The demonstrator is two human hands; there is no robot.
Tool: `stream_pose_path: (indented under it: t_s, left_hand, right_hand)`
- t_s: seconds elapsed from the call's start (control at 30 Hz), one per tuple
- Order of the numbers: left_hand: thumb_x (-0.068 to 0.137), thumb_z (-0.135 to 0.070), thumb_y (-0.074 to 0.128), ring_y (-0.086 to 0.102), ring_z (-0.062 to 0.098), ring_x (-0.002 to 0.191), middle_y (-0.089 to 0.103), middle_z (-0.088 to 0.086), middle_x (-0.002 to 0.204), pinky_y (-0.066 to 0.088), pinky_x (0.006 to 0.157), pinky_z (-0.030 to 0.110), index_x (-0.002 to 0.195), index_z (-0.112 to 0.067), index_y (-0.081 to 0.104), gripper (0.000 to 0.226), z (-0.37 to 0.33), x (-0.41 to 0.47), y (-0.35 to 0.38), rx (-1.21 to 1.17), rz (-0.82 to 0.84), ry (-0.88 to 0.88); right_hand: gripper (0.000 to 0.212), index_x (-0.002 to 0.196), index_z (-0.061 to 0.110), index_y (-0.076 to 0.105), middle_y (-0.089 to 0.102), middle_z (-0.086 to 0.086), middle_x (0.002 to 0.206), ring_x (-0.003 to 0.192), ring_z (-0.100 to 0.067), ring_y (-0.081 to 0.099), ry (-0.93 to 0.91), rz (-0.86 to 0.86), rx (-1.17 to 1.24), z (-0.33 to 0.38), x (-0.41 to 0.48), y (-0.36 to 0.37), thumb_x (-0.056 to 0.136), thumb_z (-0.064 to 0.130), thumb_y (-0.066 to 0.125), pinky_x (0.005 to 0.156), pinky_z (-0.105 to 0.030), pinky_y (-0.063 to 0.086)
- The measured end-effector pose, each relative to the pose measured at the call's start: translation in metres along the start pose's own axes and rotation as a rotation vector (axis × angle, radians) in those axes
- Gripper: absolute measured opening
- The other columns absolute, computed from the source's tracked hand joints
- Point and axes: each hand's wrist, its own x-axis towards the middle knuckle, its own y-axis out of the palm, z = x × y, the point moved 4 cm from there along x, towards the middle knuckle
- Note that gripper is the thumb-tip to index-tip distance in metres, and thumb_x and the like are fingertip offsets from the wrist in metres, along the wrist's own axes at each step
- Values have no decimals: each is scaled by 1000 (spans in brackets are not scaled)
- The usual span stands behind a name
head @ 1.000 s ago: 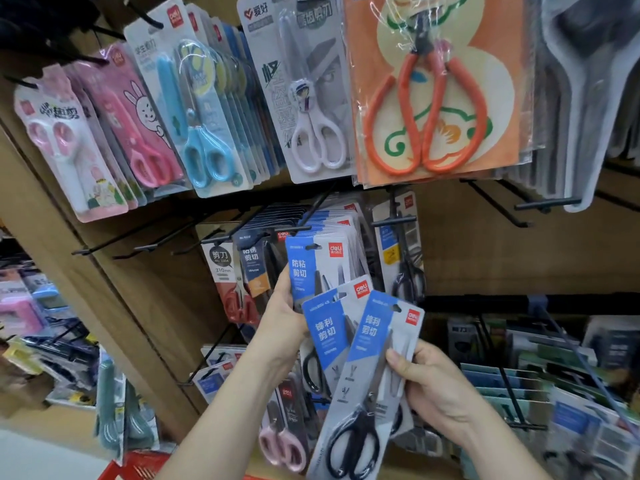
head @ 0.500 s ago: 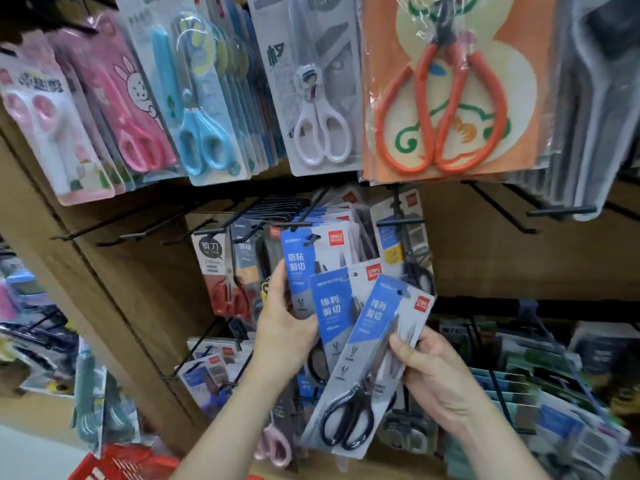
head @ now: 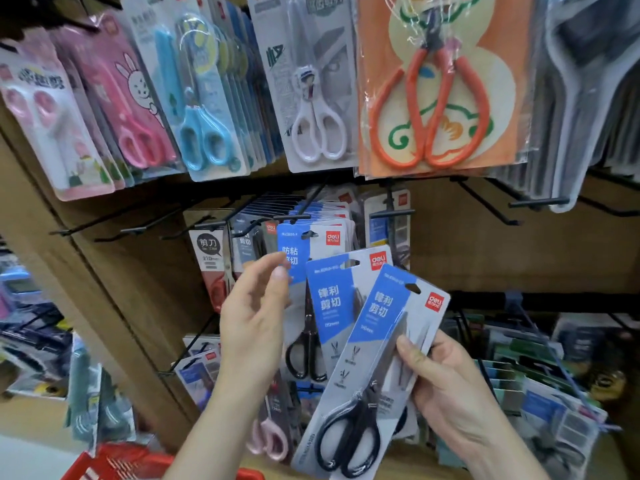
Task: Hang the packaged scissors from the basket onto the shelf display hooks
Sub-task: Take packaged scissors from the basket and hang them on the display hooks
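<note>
Your right hand [head: 450,386] pinches the packaged scissors [head: 377,344], tilted, below and right of the loaded hook [head: 292,218]; your left hand [head: 256,323] hangs loose and empty just below that hook, so the hang slot [head: 412,289] may miss the tip and dislodge the hung packs [head: 311,244]

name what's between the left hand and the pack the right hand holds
Head view: a second blue-card scissors pack lies between left hand and held scissors pack.

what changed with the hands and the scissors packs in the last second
The left hand let go of the blue packs and drew back to the left, fingers relaxed. The right hand still holds the front pack of black scissors, tilted as before.
</note>
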Motion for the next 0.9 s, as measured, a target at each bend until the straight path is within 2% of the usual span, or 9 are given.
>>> stream_pose_path:
  t_s: [0.07, 0.17, 0.27, 0.33, 0.4, 0.53, 0.63, 0.8, 0.9]
  left_hand:
    - [82, -46, 58, 69, 16, 104, 74, -3, 108, 57, 88, 36, 105, -30, 72, 31, -12, -3, 4, -114, 103, -75]
    - [74, -43, 71, 69, 28, 102, 74, 11, 109, 51, 97, 58, 92, -27, 78, 26, -15, -1, 9, -219, 171, -241]
    - [77, -29, 70, 71, 25, 80, 77, 14, 93, 54, 91, 54, 86, -14, 77, 18, -11, 5, 11, -279, 140, -342]
    - [87, -22, 67, 72, 23, 76, 77, 13, 89, 56, 83, 50, 89, -12, 74, 13, -11, 11, 11, -253, 97, -336]
    - [94, -22, 66, 69, 25, 75, 77, 14, 88, 56, 80, 52, 88, -17, 74, 12, -11, 21, 10, -214, 48, -309]
    - [92, -32, 67, 56, 27, 80, 72, 25, 96, 53, 73, 56, 83, -30, 75, 12, -9, 40, 15, -117, -5, -254]
    - [94, -28, 66, 56, 27, 77, 73, 21, 97, 53, 80, 64, 81, -29, 75, 15, -1, 50, 16, -84, -41, -273]
    - [96, -25, 63, 65, 32, 73, 74, 18, 89, 55, 71, 52, 81, -25, 71, 17, 5, 61, 23, 43, 11, -208]
    - [95, -31, 64, 51, 20, 60, 68, 19, 80, 40, 57, 35, 78, -21, 63, 20, 5, 66, 24, 191, -1, -78]
  right_hand:
    - [76, 100, 5, 76, 72, -23, 109, 95, -33, 73, 1, 13, -41, -1, -2, 9, 37, 39, 100, 72, -36, 61]
    - [76, 100, 9, 77, 73, -21, 109, 96, -33, 73, -6, 17, -86, -4, -2, 22, 37, 43, 99, 76, -37, 62]
    - [56, 103, 6, 75, 75, -19, 104, 93, -32, 73, -34, -38, -116, -7, -2, 29, 57, 34, 92, 76, -38, 62]
    - [32, 106, 2, 72, 76, -18, 100, 90, -32, 74, -43, -110, -154, -9, -1, 30, 77, 17, 73, 79, -42, 61]
    - [22, 106, 3, 71, 76, -17, 100, 92, -33, 73, -50, -171, -205, -9, 0, 31, 86, 7, 63, 86, -47, 57]
    - [20, 106, 4, 71, 76, -16, 101, 97, -36, 72, -58, -244, -203, -11, 2, 32, 89, 5, 62, 95, -55, 52]
    - [20, 107, 3, 71, 76, -17, 101, 99, -38, 71, -41, -257, -199, -12, 3, 30, 89, 4, 61, 98, -58, 50]
    - [19, 108, 5, 71, 76, -15, 102, 98, -34, 72, -1, -262, -221, -13, 4, 26, 93, 4, 59, 98, -57, 50]
    - [18, 108, 6, 70, 77, -13, 100, 95, -31, 73, 19, -274, -258, -14, 5, 24, 95, 4, 57, 96, -56, 52]
